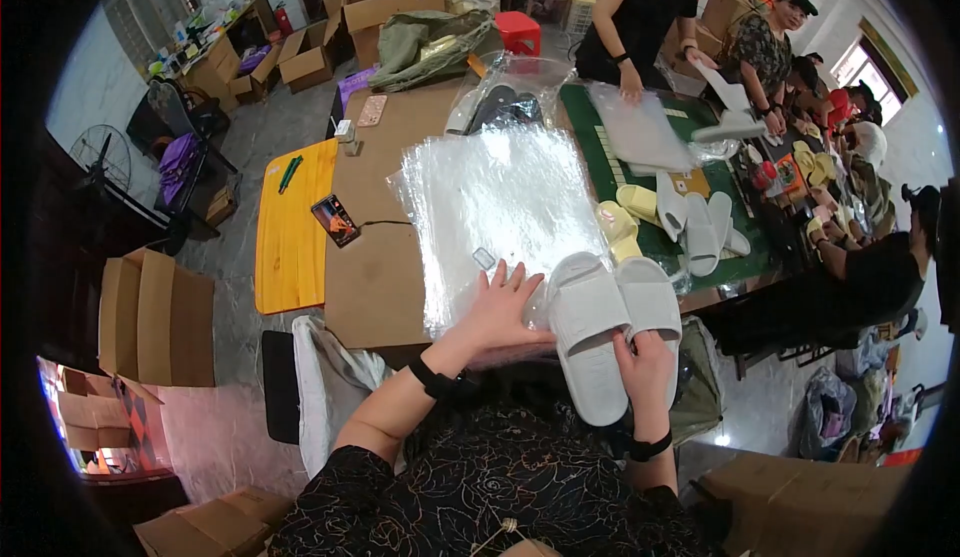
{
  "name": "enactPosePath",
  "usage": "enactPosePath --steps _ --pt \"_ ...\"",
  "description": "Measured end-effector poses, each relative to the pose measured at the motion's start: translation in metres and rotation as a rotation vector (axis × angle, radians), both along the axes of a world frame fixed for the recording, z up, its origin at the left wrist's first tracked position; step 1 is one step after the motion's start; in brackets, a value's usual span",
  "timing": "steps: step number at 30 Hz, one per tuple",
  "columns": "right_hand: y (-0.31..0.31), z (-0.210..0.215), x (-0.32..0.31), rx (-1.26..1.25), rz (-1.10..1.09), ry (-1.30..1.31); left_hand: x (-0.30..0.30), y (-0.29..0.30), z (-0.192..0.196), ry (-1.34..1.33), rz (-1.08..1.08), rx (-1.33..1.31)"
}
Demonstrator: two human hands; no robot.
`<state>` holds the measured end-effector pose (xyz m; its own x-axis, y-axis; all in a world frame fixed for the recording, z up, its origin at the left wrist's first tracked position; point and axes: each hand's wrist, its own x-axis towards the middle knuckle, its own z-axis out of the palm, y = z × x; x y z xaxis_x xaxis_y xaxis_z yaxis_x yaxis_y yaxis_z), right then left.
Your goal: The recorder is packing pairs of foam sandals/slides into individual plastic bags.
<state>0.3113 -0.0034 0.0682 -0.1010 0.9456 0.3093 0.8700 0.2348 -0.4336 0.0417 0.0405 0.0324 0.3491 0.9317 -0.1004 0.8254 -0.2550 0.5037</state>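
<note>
A stack of clear plastic bags point(510, 192) lies on the table in front of me. My left hand point(500, 307) rests on its near edge, fingers spread. Close to the fingertips sits a small light rectangular piece point(484, 258) whose kind I cannot make out. A pair of light grey slide slippers point(588, 347) is in my right hand point(648, 362). The thumb and fingers grip them at the openings under the straps, partly hidden there. The slippers are held side by side, toes pointing away from me, over the table's near edge.
Yellow slippers point(618, 225) and more grey slippers point(705, 232) lie to the right on a green mat point(590, 132). A phone point(335, 220) with a cable and a green cutter point(290, 174) lie left. Co-workers handle bags and slippers across the table. Cardboard boxes point(160, 317) stand around.
</note>
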Motion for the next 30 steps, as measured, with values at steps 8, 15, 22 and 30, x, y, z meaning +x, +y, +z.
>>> enactPosePath --steps 8,15,22,30 --pt "0.001 0.005 0.000 0.045 0.018 0.031 0.005 -0.006 -0.002 0.053 -0.001 0.014" --pt "-0.003 0.007 0.018 0.004 -0.132 0.045 -0.001 0.003 -0.017 -0.146 0.076 -0.022" --pt "-0.015 0.038 0.024 0.077 -0.083 0.043 -0.022 0.013 -0.017 -0.673 0.332 -0.143" --pt "-0.008 0.028 -0.013 -0.014 0.351 0.016 -0.023 0.018 -0.011 -0.697 0.407 -0.163"
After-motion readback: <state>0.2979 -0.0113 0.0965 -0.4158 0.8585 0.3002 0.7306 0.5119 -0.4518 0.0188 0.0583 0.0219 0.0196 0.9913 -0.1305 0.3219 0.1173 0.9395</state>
